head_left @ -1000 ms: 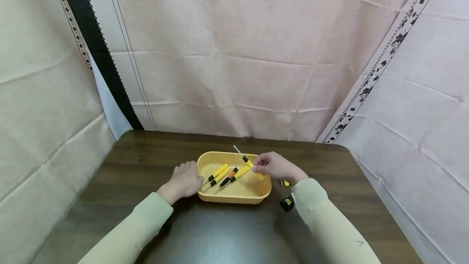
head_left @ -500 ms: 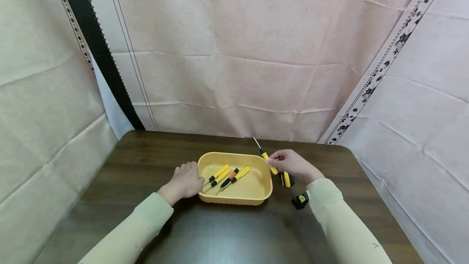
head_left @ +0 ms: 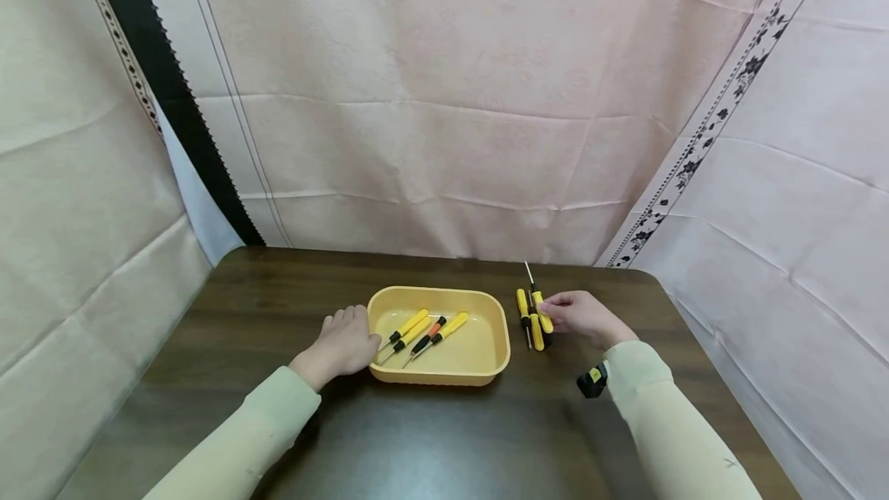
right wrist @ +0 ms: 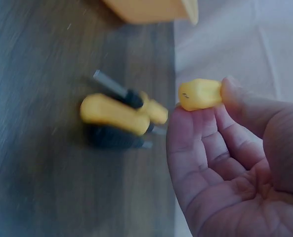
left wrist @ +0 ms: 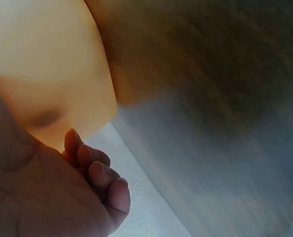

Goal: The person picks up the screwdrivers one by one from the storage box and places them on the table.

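My right hand [head_left: 583, 316] pinches a screwdriver [head_left: 541, 307] by its yellow handle between thumb and fingertips, its shaft pointing away toward the back. In the right wrist view the handle's butt [right wrist: 200, 95] faces the camera. Close by on the table, overlapped by it in the head view, lies a small group of screwdrivers [head_left: 523, 307], yellow-handled and black-handled. My left hand [head_left: 343, 339] grips the left end of a yellow plastic tray [head_left: 444, 378], fingers curled at its wall in the left wrist view. Inside the tray lie several screwdrivers [head_left: 415, 334], mostly yellow-handled, one orange and black.
The dark wooden table [head_left: 430, 446] has rounded back corners. Pale cloth [head_left: 444, 137] hangs behind it and on both sides. A small black device [head_left: 593, 381] with a yellow-green mark sits at the right wrist.
My right hand has carried the screwdriver from over the tray rightward to the group beside it. The left hand has stayed on the tray's left end.
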The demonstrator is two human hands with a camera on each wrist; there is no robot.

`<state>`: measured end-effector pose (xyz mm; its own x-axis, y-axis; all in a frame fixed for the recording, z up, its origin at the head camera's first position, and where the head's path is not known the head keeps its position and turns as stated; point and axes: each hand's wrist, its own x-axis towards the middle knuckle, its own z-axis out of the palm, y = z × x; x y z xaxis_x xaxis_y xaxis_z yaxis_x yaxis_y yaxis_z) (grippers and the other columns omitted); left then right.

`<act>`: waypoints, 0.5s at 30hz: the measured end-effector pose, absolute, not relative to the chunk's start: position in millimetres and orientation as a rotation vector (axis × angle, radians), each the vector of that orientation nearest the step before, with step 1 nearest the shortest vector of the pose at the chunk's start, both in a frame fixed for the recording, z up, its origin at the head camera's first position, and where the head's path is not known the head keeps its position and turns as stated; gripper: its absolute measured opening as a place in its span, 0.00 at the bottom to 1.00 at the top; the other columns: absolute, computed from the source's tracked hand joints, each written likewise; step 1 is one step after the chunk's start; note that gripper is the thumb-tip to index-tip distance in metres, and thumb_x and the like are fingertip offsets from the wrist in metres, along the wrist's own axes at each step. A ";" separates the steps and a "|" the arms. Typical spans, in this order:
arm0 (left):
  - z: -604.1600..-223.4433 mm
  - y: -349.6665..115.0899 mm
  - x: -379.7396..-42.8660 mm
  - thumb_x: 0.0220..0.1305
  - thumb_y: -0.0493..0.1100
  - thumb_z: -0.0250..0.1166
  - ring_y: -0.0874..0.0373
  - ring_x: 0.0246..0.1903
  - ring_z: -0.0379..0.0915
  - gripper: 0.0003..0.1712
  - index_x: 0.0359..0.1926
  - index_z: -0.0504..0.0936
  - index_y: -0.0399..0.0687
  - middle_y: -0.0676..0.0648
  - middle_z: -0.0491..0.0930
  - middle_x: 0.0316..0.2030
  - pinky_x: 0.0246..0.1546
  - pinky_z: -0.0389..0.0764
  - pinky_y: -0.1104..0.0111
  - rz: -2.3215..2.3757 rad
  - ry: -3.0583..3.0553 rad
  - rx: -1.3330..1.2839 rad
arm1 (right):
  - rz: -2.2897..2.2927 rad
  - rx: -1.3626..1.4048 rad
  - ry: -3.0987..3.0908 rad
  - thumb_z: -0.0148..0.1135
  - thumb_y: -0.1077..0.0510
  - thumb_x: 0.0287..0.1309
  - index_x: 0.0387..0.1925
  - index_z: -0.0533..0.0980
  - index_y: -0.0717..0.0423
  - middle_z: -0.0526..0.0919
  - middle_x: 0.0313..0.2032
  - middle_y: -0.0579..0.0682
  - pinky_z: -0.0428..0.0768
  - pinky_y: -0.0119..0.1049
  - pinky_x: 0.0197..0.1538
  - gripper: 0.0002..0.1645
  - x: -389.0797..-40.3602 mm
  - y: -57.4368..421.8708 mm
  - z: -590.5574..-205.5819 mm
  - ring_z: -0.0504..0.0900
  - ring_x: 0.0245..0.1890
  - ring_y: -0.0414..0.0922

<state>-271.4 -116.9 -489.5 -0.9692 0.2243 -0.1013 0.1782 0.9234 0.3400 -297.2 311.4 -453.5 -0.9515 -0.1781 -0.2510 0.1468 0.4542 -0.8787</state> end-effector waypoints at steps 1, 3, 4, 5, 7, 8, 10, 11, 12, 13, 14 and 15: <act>-489.6 -117.1 -271.4 0.66 0.51 0.53 0.48 0.38 0.61 0.27 0.54 0.66 0.31 0.43 0.67 0.37 0.41 0.60 0.57 0.503 2.947 0.308 | -1.501 -0.003 2.395 0.60 0.55 0.65 0.54 0.73 0.73 0.79 0.49 0.65 0.77 0.49 0.51 0.26 -297.3 314.6 -455.9 0.81 0.44 0.50; -489.4 -117.3 -271.4 0.66 0.51 0.53 0.48 0.38 0.61 0.27 0.54 0.66 0.31 0.43 0.67 0.37 0.41 0.60 0.57 0.511 2.948 0.310 | -1.521 0.038 2.375 0.60 0.56 0.65 0.54 0.72 0.75 0.78 0.49 0.66 0.77 0.48 0.52 0.25 -297.5 320.4 -460.7 0.81 0.43 0.47; -489.4 -117.3 -271.6 0.66 0.51 0.53 0.48 0.37 0.61 0.28 0.54 0.66 0.31 0.43 0.67 0.37 0.41 0.60 0.57 0.514 2.950 0.313 | -1.525 0.054 2.366 0.59 0.57 0.66 0.54 0.71 0.76 0.78 0.50 0.66 0.76 0.48 0.52 0.25 -297.2 323.0 -462.6 0.81 0.43 0.47; -489.4 -117.4 -271.8 0.66 0.51 0.53 0.48 0.38 0.61 0.28 0.54 0.66 0.31 0.42 0.67 0.37 0.41 0.60 0.57 0.514 2.952 0.320 | -1.529 0.083 2.365 0.59 0.57 0.66 0.54 0.72 0.75 0.79 0.49 0.65 0.77 0.47 0.52 0.25 -296.8 325.2 -464.3 0.81 0.42 0.46; -489.6 -117.2 -272.2 0.66 0.51 0.53 0.48 0.38 0.61 0.28 0.54 0.66 0.31 0.42 0.67 0.37 0.41 0.61 0.56 0.510 2.957 0.329 | -1.539 0.144 2.356 0.59 0.57 0.66 0.54 0.72 0.75 0.80 0.48 0.64 0.77 0.47 0.52 0.24 -296.1 329.4 -467.9 0.82 0.42 0.45; -490.0 -117.4 -272.3 0.66 0.51 0.53 0.48 0.38 0.61 0.27 0.54 0.66 0.31 0.42 0.67 0.38 0.41 0.60 0.56 0.509 2.958 0.333 | -1.539 0.176 2.354 0.59 0.57 0.65 0.53 0.73 0.74 0.81 0.47 0.62 0.77 0.47 0.52 0.24 -295.9 331.1 -469.6 0.82 0.41 0.45; -490.3 -117.5 -272.4 0.66 0.51 0.52 0.48 0.38 0.61 0.27 0.55 0.66 0.31 0.42 0.67 0.38 0.42 0.60 0.55 0.509 2.959 0.339 | -1.524 0.235 2.353 0.59 0.57 0.65 0.53 0.74 0.73 0.82 0.45 0.59 0.78 0.46 0.50 0.23 -295.2 334.1 -473.1 0.82 0.40 0.45; -490.4 -117.7 -272.4 0.67 0.50 0.52 0.48 0.38 0.61 0.27 0.55 0.66 0.31 0.42 0.67 0.39 0.42 0.60 0.55 0.512 2.957 0.340 | -1.516 0.266 2.348 0.59 0.57 0.65 0.52 0.74 0.73 0.82 0.44 0.57 0.78 0.45 0.50 0.23 -295.1 335.3 -475.0 0.82 0.40 0.45; -490.5 -117.8 -272.2 0.67 0.50 0.52 0.48 0.38 0.60 0.27 0.55 0.66 0.31 0.42 0.67 0.38 0.42 0.60 0.55 0.514 2.955 0.339 | -1.509 0.298 2.345 0.60 0.56 0.65 0.52 0.74 0.72 0.82 0.42 0.56 0.79 0.44 0.49 0.23 -295.2 336.3 -477.0 0.82 0.39 0.45; -490.6 -117.9 -272.0 0.67 0.50 0.52 0.48 0.38 0.60 0.27 0.55 0.66 0.31 0.42 0.67 0.38 0.42 0.60 0.55 0.515 2.951 0.338 | -1.507 0.338 2.340 0.61 0.56 0.64 0.51 0.75 0.71 0.82 0.41 0.55 0.79 0.43 0.47 0.22 -295.2 336.8 -478.8 0.82 0.38 0.45; -490.8 -118.0 -271.8 0.67 0.50 0.52 0.48 0.38 0.60 0.27 0.56 0.66 0.31 0.42 0.67 0.38 0.42 0.60 0.56 0.515 2.948 0.338 | -1.502 0.364 2.331 0.61 0.56 0.64 0.51 0.75 0.71 0.82 0.40 0.54 0.80 0.42 0.46 0.22 -295.3 337.2 -480.5 0.81 0.37 0.45; -490.7 -118.1 -271.6 0.67 0.50 0.52 0.48 0.38 0.60 0.27 0.56 0.66 0.31 0.42 0.67 0.38 0.41 0.60 0.56 0.516 2.944 0.337 | -1.503 0.393 2.322 0.61 0.56 0.64 0.51 0.75 0.71 0.82 0.39 0.54 0.80 0.42 0.46 0.22 -295.3 337.4 -482.1 0.81 0.37 0.45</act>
